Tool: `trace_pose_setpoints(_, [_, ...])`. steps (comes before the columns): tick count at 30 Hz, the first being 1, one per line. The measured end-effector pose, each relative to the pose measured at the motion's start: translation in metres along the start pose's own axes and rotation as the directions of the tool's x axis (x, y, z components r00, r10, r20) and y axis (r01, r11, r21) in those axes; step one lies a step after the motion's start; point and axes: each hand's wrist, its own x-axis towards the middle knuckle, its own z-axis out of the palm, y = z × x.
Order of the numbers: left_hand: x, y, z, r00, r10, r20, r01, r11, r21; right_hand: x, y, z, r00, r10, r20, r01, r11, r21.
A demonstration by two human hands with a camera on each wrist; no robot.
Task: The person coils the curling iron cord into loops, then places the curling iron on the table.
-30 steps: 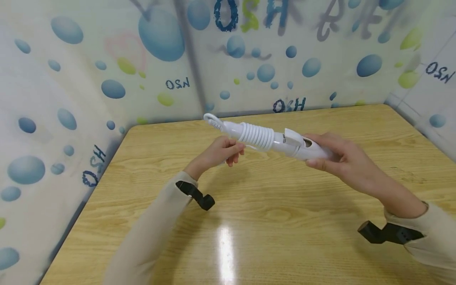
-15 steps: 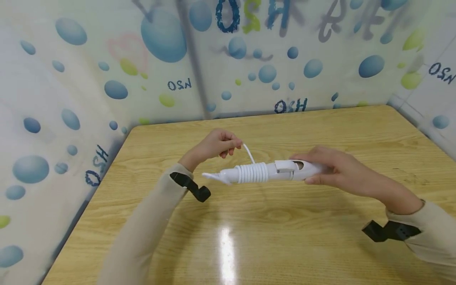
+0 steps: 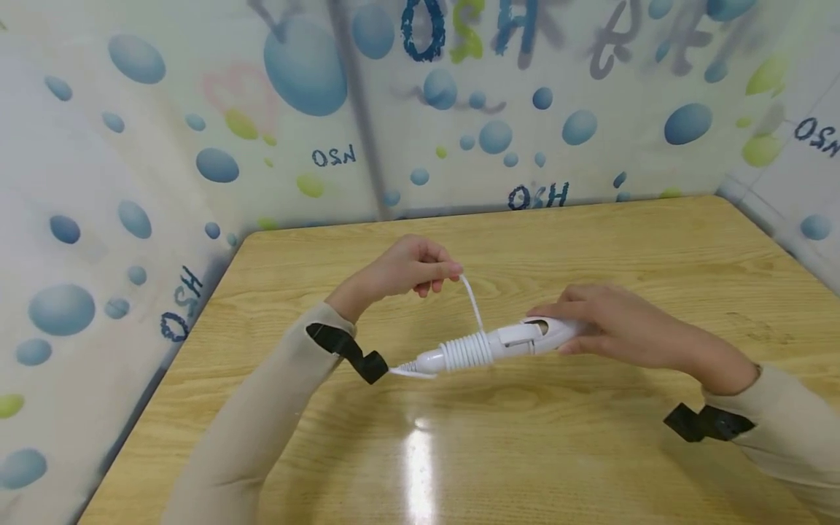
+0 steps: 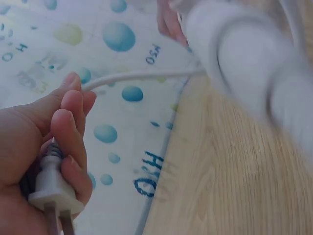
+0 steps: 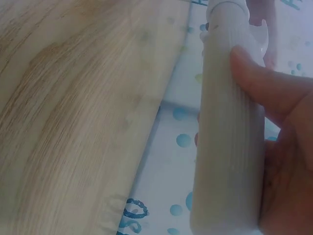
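Note:
A white corded hair iron (image 3: 508,348), wand-shaped with a small lever, slants above the table, its left end lower. My right hand (image 3: 610,324) grips its thick right end, thumb along the ridged side in the right wrist view. Near the left end the white power cord (image 3: 467,353) is wound in several close turns. One free stretch rises from these turns to my left hand (image 3: 420,266), which pinches it between thumb and fingers. In the left wrist view the two-pin plug (image 4: 53,185) sits inside the curled lower fingers of that hand.
Beneath both hands lies a light wood-grain table (image 3: 525,452). Behind it and on the left stands a pale wall covering (image 3: 275,160) with blue and green dots. Black wrist cameras are strapped over both sleeves (image 3: 269,408).
The hair iron has come down and its left end has dropped from high to low. A longer stretch of cord now shows between the turns and my left hand, which has moved slightly right.

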Motion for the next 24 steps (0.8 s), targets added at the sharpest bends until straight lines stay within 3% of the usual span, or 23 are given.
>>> trace_pose_setpoints(5, [-0.007,0.021,0.011,1.000,0.026,0.009,-0.026,1.000,-0.004,0.005,0.001,0.001,1.000,0.023,0.012,-0.022,0.998,-0.061])
trace_pose_setpoints(10, [-0.015,0.032,0.022,0.999,0.038,0.037,-0.036,0.999,-0.037,0.008,0.002,0.000,0.998,0.057,-0.011,-0.058,0.989,-0.136])
trace_pose_setpoints(17, [-0.027,0.034,0.033,0.990,0.105,0.089,-0.090,0.983,-0.161,0.004,0.008,-0.007,0.991,0.108,-0.080,-0.123,0.966,-0.229])
trace_pose_setpoints(24, [-0.034,0.030,0.046,0.984,0.146,0.103,-0.104,0.938,-0.331,0.007,0.013,-0.008,0.959,0.200,-0.201,-0.236,0.956,-0.176])
